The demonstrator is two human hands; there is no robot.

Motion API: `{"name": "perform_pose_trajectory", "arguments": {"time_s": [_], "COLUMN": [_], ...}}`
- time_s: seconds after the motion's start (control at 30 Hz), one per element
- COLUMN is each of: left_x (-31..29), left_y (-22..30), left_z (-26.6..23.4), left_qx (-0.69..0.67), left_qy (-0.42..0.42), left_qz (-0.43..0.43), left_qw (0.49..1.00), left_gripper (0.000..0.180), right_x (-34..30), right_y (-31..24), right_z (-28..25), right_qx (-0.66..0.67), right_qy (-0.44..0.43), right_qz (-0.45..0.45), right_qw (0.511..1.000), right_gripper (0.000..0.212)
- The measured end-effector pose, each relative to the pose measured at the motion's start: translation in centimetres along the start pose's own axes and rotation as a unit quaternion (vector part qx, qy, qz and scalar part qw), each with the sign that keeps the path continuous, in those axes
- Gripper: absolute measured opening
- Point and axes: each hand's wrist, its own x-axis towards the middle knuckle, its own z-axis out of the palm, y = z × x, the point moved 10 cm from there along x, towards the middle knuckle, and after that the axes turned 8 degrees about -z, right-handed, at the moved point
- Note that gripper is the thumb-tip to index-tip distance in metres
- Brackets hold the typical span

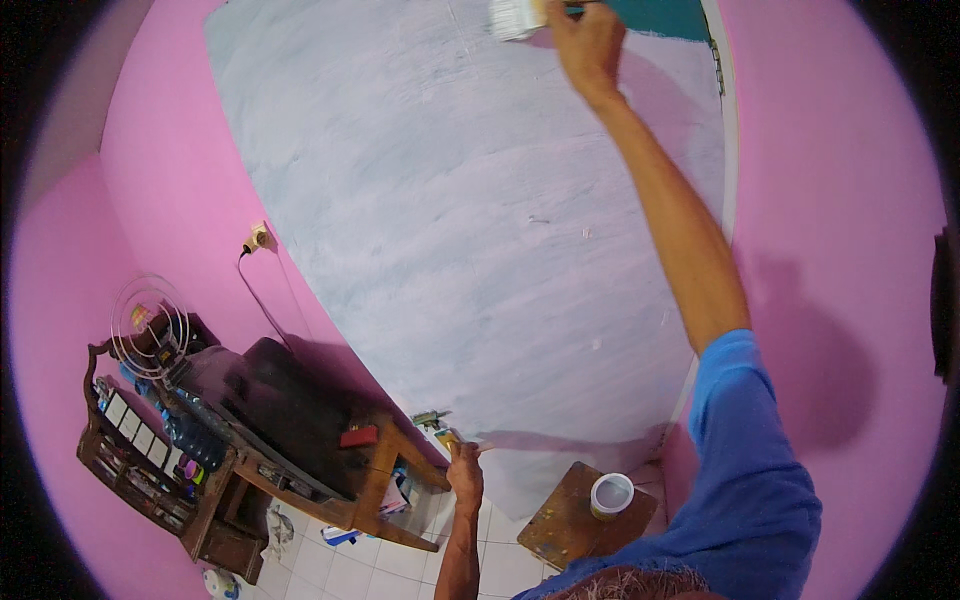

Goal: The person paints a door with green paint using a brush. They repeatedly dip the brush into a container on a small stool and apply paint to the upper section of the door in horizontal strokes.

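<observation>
High on a door panel (440,200), my right hand (590,45) is closed around a paintbrush (515,18). Its wide bristles are coated white and rest against the panel, slightly blurred. Streaky whitish paint covers most of the door, while a teal patch (665,18) shows at the top right, beside the brush. Low at the door's left edge, my left hand (465,475) is closed next to a metal latch (430,418). A small yellowish piece shows at its fingertips; what the fingers grip I cannot make out.
A wooden stool (545,535) carries a white tub of pale paint (611,495). Left of the door stand a wooden cabinet with a dark television (290,420) and a fan (150,325). A plugged socket (258,237) sits on the pink wall (180,150). A hinge (718,68) lines the door's right edge.
</observation>
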Motion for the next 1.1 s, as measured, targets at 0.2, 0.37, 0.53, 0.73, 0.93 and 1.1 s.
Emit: {"name": "perform_pose_trajectory", "arguments": {"time_s": [0.2, 0.37, 0.53, 0.73, 0.93, 1.1], "left_x": [-0.8, 0.3, -0.2, -0.4, -0.2, -0.2], "left_y": [-0.2, 1.6, -0.5, 0.3, 0.7, 0.7], "left_z": [-0.3, -0.4, 0.0, -0.9, -0.7, -0.5], "left_qx": [0.001, 0.003, -0.010, -0.005, 0.002, 0.004], "left_qy": [0.007, -0.001, 0.000, -0.009, -0.020, -0.018], "left_qz": [0.005, 0.022, 0.020, -0.010, -0.001, -0.001], "left_qw": [1.000, 1.000, 1.000, 1.000, 1.000, 1.000], "left_gripper": [0.010, 0.010, 0.011, 0.011, 0.010, 0.010], "right_x": [2.8, 0.3, -0.8, 2.9, 4.8, 4.4], "right_y": [-2.2, -5.3, -8.8, 1.5, 8.1, 1.6], "right_z": [-5.4, 1.0, 2.4, -0.1, -7.0, -6.6], "right_qx": [-0.154, -0.194, -0.018, 0.118, -0.117, -0.180], "right_qy": [0.011, -0.039, -0.042, -0.018, 0.038, 0.075], "right_qz": [-0.120, -0.266, -0.197, -0.011, 0.004, -0.137], "right_qw": [0.981, 0.943, 0.979, 0.993, 0.992, 0.971], "right_gripper": [0.017, 0.008, 0.007, 0.021, 0.031, 0.024]}}
